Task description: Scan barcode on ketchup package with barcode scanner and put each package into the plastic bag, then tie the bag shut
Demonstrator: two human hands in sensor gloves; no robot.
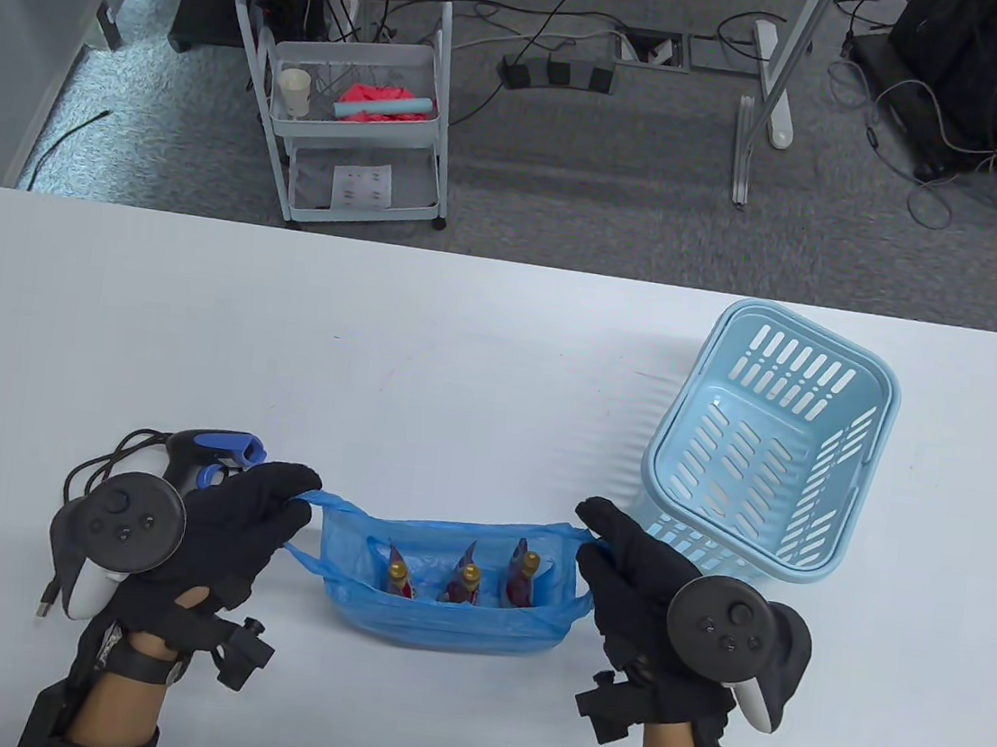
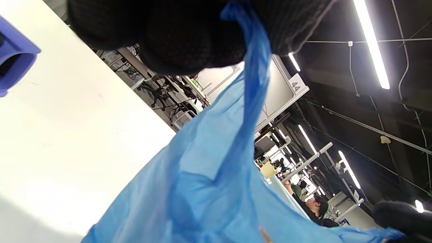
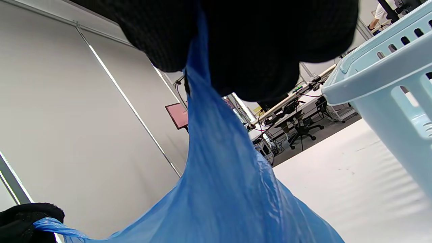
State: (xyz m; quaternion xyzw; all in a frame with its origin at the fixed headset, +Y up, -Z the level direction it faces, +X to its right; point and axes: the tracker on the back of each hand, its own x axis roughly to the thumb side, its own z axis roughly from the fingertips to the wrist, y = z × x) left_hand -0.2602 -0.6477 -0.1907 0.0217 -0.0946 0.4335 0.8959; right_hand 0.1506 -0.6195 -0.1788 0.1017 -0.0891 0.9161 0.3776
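Blue plastic fills the middle of the table view: a thin blue plastic bag point(image 1: 445, 585) sits on the white table point(image 1: 373, 358), mouth stretched wide, with three red ketchup packages point(image 1: 464, 583) standing in a row inside. The left hand point(image 1: 234, 532) in its black sensor glove pinches the bag's left handle, and the right hand point(image 1: 633, 572) pinches the right handle, so the two hands are well apart with the bag pulled taut between them. A black and blue barcode scanner point(image 1: 212, 452) lies just behind the left hand, its cable looping off to the left. A light blue slotted plastic basket point(image 1: 771, 443) stands to the far right, and no packages show in it.

Over to the left wrist view: gloved fingers point(image 2: 189, 40) are closed on a twisted strip of blue handle, with the bag's film billowing below and a corner of the scanner point(image 2: 13, 60) at the left edge.

Right wrist view now: same story, fingers point(image 3: 256, 47) clamped on the other handle, with the basket's rim point(image 3: 381, 77) close by on the right.

By the look of it, scanning and loading are done and the tying step is in hand. The next move calls for bringing both handles together over the packages, crossing them and pulling a knot snug, without tipping the packages or tearing that thin film.
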